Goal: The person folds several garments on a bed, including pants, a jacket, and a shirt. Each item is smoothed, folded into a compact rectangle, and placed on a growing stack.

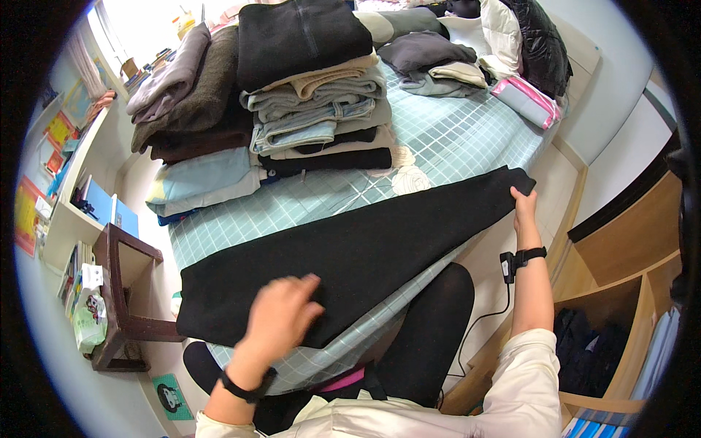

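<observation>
A long black garment (365, 244) lies spread flat across the near edge of the bed, over the pale green checked sheet (453, 135). My left hand (281, 314) rests flat on its lower left part, fingers apart. My right hand (523, 208) pinches the garment's far right corner at the bed's edge. Both wrists wear dark bands.
Behind the garment stands a tall stack of folded clothes (321, 109), with more piles (193, 109) to its left and jackets (511, 36) at the back right. A dark wooden stool (124, 292) sits left of the bed. Wooden shelves (621, 314) stand to the right.
</observation>
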